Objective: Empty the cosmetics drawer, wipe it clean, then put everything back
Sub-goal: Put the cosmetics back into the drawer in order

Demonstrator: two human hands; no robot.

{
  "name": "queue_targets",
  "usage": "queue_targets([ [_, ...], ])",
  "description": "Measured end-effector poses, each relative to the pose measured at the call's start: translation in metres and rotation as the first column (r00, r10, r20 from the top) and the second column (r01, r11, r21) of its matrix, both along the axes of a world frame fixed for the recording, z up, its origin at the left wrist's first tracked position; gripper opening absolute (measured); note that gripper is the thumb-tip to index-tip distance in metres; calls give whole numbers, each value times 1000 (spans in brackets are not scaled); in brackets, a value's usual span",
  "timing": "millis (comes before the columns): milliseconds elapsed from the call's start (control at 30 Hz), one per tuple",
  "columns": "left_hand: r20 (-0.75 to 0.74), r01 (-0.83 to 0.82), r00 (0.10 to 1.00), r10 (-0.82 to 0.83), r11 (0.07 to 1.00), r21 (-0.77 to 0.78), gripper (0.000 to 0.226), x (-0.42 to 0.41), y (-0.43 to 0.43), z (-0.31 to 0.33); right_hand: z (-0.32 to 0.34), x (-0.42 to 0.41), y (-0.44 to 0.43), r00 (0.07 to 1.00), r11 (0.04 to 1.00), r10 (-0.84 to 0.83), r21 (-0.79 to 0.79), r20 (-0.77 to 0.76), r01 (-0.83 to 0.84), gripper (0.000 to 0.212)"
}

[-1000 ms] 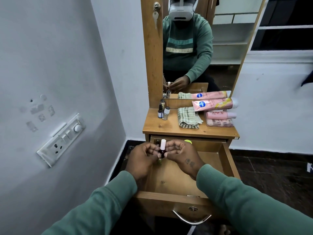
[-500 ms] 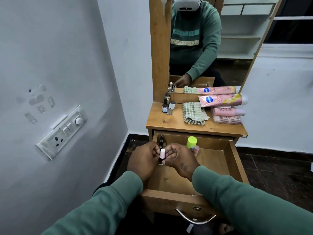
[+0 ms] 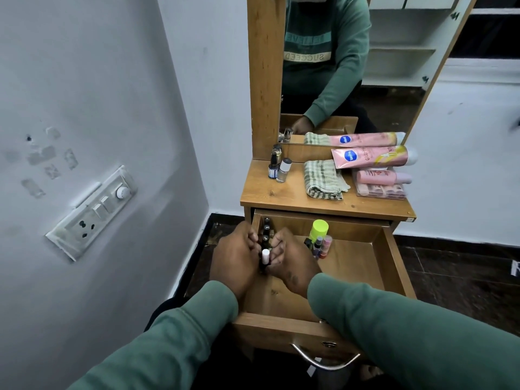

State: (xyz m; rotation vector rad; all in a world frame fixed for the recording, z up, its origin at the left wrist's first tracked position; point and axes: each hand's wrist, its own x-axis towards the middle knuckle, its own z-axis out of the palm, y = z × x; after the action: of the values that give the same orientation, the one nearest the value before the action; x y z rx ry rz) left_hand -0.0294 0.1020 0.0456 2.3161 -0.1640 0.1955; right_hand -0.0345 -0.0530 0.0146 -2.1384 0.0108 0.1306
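Observation:
The wooden drawer (image 3: 391, 266) of the dressing table stands pulled out. Inside at its left side, my left hand (image 3: 235, 257) and my right hand (image 3: 289, 260) together pinch a small dark bottle with a white cap (image 3: 265, 256), held upright low in the drawer. A row of dark small bottles (image 3: 266, 229) lines the drawer's back left wall just behind my fingers. A bottle with a lime-green cap (image 3: 319, 229) and a few little purple and pink bottles (image 3: 322, 246) stand at the drawer's back middle.
On the tabletop (image 3: 264, 192) stand three small bottles (image 3: 278, 168), a folded checked cloth (image 3: 323, 178), two pink tubes (image 3: 371, 156) and a flat pink packet (image 3: 380, 190). A mirror (image 3: 351, 66) rises behind. A switchboard (image 3: 92, 212) is on the left wall.
Both hands have carried the white-capped bottle downward into the drawer's left side. The view has tilted so more of the drawer's back contents show.

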Motion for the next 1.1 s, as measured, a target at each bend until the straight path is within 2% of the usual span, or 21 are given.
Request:
queue_targets([
  [467,11,-8,1000,9,999,-50,27,0,-1,-4,-12,4,2,997,995,11,-104,79,-2,46],
  [600,1,-13,1000,13,998,-54,27,-1,-2,-2,-11,2,3,998,996,11,-88,64,-5,40],
  [900,8,-11,1000,11,999,-53,23,-6,-4,2,-7,-3,1,1000,993,24,-114,9,-23,43],
  [1100,43,30,999,-29,999,-31,27,-10,-4,10,14,-11,-8,998,994,-58,-93,18,60,35],
])
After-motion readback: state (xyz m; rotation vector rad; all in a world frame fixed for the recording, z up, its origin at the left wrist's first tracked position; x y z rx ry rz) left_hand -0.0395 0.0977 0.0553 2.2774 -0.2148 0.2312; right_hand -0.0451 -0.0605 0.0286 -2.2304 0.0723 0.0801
